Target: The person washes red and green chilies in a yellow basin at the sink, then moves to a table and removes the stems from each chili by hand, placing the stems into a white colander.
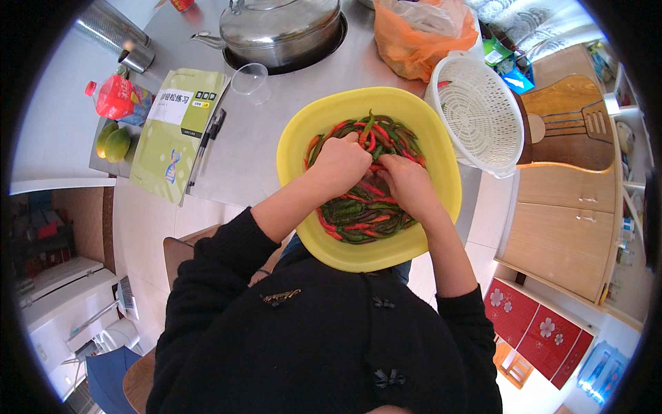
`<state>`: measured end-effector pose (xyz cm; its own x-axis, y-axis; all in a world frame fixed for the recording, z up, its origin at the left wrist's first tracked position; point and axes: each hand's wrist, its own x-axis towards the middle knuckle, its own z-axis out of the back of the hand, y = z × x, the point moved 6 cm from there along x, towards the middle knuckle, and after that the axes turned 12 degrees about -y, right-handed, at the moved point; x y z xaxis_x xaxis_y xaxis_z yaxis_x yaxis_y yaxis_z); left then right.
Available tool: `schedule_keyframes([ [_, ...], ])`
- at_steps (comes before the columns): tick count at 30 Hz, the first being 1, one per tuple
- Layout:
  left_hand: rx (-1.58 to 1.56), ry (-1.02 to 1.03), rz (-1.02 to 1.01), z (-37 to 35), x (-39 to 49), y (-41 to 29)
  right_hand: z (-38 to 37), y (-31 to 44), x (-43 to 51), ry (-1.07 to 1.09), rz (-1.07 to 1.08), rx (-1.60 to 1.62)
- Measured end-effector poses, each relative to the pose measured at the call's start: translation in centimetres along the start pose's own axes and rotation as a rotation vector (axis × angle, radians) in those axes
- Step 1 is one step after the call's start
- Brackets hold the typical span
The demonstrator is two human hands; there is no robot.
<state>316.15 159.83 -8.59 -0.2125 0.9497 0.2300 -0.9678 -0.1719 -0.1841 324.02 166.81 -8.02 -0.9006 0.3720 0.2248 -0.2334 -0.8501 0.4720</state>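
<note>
A yellow plastic basin [292,155] holds many red and green chili peppers [362,212] in water. Both of my hands are over the basin, close together among the peppers. My left hand [345,159] has its fingers bent at the peppers near the middle, beside a green pepper that sticks up. Just to its right, my right hand [405,181] has thumb and fingers curled down, and its fingertips are partly hidden. Whether either hand grips a pepper cannot be told. A white plastic colander [478,111] stands tilted against the basin's right side, with a red pepper near its rim.
Behind the basin are a metal kettle [279,26] and an orange plastic bag [424,41]. On the left lie a green workbook [170,139], pens [207,137], a clear cup [251,83], a red-labelled bottle [121,98] and green fruits [116,144]. A wooden chair [569,124] stands right.
</note>
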Motion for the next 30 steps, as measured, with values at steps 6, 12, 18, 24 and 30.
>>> schedule_keyframes([
  [6, 0.062, 0.157, -0.043, -1.0, -0.5, -0.1, 0.0, -1.2, -0.4, 0.142, -0.137, -0.046],
  [12, -0.061, 0.046, -0.101, -1.0, -0.4, -0.3, -1.2, -1.0, -0.6, 0.148, -0.029, -0.063],
  [18, -0.094, -0.167, 0.142, 0.4, 0.1, 0.6, 1.0, -1.9, -0.4, -0.135, -0.291, 0.219],
  [24, -0.369, -0.462, 0.094, 3.1, 0.6, 0.4, 3.1, -2.0, 0.1, -0.383, -0.330, 0.487],
  [30, -0.316, -0.361, 0.104, 2.9, 0.5, 0.2, 2.6, -1.9, 0.4, -0.332, -0.310, 0.404],
])
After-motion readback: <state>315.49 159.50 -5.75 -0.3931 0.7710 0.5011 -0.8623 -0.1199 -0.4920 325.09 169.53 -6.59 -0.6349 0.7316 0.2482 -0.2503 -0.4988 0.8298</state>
